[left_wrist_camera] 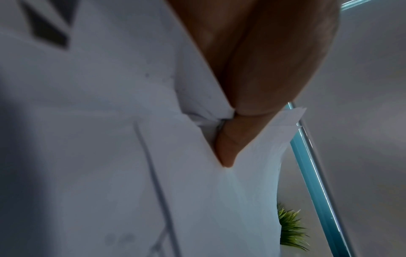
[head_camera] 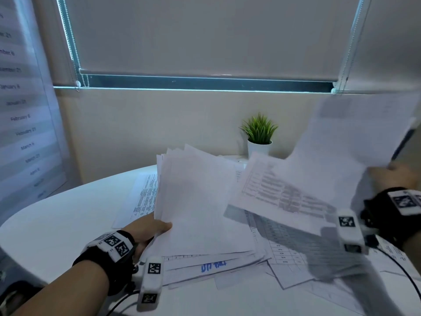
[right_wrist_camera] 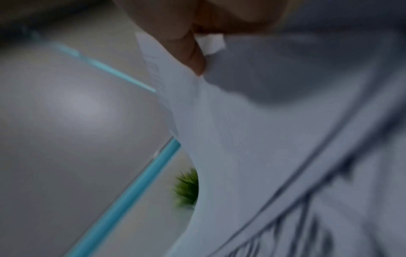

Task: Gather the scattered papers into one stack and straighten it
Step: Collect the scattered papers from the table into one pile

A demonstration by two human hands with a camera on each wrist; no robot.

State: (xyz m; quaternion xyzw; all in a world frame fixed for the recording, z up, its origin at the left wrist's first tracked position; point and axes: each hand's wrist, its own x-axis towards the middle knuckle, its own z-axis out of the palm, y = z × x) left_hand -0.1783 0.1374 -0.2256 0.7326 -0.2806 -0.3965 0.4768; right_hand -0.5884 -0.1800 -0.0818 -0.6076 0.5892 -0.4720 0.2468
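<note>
Judging risk first, left side: the left hand (head_camera: pixel 145 226) holds a bundle (head_camera: pixel 200 201) by its near-left edge only, so the far ends fan out unevenly. If the pinch slackens, inner sheets could slide free and scatter over the bench (head_camera: pixel 57 224). The wrist view shows the thumb (left_wrist_camera: pixel 259 69) pressed on top and a finger (left_wrist_camera: pixel 228 146) curled under, paper squeezed between; the grip is narrow, closed on the bundle. Edges at the pinch look offset, so the bundle is not squared yet.

Centre: loose sheets (head_camera: pixel 284 254) lie overlapped on the bench beneath and to the right of the bundle, some skewed, one with blue writing (head_camera: pixel 213 266) at the near edge. One more printed page (head_camera: pixel 143 192) lies left of the bundle, partly under it. Dragging the bundle across them could push them further askew.

Right: the right hand (head_camera: pixel 391 176) holds raised sheets (head_camera: pixel 341 160) by one corner, blurred, sagging toward the bundle. Held that way, a page may fold, tear at the pinch, or catch the plant (head_camera: pixel 259 133) at the far side. The wrist view shows fingertips (right_wrist_camera: pixel 193 57) pinching the paper edge; closed on it, not spread. How many sheets it holds, cannot tell.
</note>
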